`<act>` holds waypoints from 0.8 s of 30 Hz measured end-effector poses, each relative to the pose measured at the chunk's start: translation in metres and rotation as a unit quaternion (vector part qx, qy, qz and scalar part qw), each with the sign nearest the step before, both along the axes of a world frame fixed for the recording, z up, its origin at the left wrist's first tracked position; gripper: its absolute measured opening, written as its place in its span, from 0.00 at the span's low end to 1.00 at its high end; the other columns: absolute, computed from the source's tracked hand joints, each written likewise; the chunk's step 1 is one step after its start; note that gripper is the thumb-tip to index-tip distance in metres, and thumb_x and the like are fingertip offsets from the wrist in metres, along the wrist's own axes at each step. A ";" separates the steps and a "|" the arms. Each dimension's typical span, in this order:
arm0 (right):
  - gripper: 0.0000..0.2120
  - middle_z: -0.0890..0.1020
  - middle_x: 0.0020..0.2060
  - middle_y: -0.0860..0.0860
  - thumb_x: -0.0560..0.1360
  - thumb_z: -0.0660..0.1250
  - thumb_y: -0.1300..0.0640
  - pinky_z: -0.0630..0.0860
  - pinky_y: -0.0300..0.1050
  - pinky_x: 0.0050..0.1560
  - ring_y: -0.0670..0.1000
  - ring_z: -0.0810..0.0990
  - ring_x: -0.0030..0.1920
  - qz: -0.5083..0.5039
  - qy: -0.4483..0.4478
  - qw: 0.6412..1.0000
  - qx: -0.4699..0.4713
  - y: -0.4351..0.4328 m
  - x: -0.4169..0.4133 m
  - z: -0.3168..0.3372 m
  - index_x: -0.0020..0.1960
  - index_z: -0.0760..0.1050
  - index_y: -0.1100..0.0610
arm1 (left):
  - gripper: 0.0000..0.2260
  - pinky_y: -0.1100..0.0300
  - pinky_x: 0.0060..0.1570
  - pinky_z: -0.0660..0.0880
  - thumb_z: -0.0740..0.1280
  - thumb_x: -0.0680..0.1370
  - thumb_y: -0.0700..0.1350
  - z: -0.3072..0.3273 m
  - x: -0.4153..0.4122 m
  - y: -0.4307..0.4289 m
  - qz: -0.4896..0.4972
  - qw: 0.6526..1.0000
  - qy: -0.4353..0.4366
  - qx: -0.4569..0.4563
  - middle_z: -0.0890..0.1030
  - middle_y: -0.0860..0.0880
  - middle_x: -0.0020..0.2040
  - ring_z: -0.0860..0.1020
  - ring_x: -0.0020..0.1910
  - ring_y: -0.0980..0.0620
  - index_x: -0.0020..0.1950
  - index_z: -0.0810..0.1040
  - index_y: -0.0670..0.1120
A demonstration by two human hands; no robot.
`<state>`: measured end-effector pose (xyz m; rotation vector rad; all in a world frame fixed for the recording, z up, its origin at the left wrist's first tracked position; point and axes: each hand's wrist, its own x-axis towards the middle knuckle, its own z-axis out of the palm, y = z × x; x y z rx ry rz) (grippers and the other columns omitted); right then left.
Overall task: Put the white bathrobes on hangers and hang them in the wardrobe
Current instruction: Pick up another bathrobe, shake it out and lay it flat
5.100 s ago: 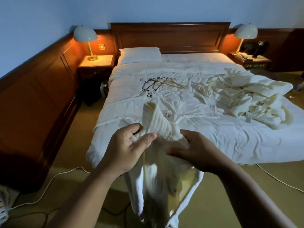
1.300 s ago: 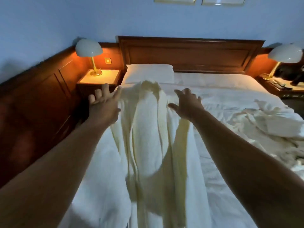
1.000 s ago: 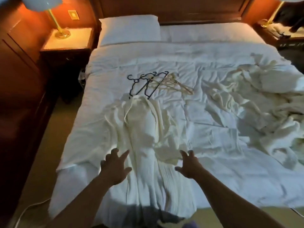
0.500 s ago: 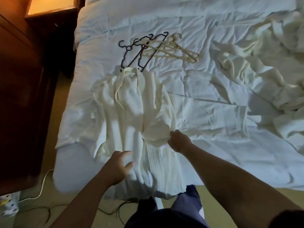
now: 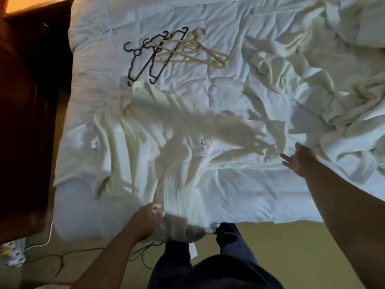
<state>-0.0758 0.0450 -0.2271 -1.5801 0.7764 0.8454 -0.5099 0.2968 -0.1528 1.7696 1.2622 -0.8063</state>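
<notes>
A white bathrobe [image 5: 158,142] lies spread on the bed [image 5: 239,205], collar towards the hangers, one sleeve blurred and stretched out to the right. My left hand [image 5: 148,217] grips the robe's lower hem at the bed's near edge. My right hand [image 5: 300,159] hovers with fingers spread just past the sleeve's end, holding nothing. Dark and cream hangers [image 5: 170,53] lie in a pile beyond the collar. More white robes [image 5: 325,76] are heaped at the right.
Dark wooden panelling [image 5: 23,130] runs along the left of the bed. A lit nightstand [image 5: 31,5] is at the top left. Cables [image 5: 62,255] and a power strip [image 5: 12,253] lie on the carpet at the lower left.
The robe was flung onto the bed and let go. Then my right hand pulled its sleeve out to the right and opened, and my left hand took hold of the hem.
</notes>
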 end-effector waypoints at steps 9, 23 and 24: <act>0.06 0.81 0.37 0.56 0.78 0.64 0.61 0.73 0.37 0.33 0.48 0.79 0.32 0.493 -0.001 0.867 -0.068 0.001 -0.185 -0.030 0.43 0.76 0.61 | 0.23 0.55 0.53 0.72 0.70 0.78 0.42 -0.048 0.011 -0.060 0.250 0.968 -0.010 0.013 0.74 0.46 0.58 0.75 0.57 0.46 0.70 0.66 0.42; 0.31 0.73 0.71 0.51 0.78 0.68 0.54 0.66 0.42 0.64 0.55 0.71 0.71 0.692 0.046 0.720 -0.016 0.064 -0.266 -0.064 0.78 0.62 0.50 | 0.19 0.52 0.55 0.76 0.69 0.80 0.46 -0.087 -0.026 -0.073 0.328 0.940 -0.071 -0.065 0.78 0.45 0.61 0.78 0.56 0.47 0.67 0.68 0.44; 0.35 0.73 0.72 0.50 0.77 0.69 0.55 0.66 0.44 0.67 0.55 0.71 0.72 0.703 0.048 0.710 -0.007 0.067 -0.279 -0.069 0.80 0.57 0.46 | 0.21 0.53 0.56 0.76 0.69 0.80 0.46 -0.091 -0.031 -0.075 0.335 0.936 -0.083 -0.066 0.77 0.45 0.62 0.77 0.58 0.48 0.69 0.66 0.45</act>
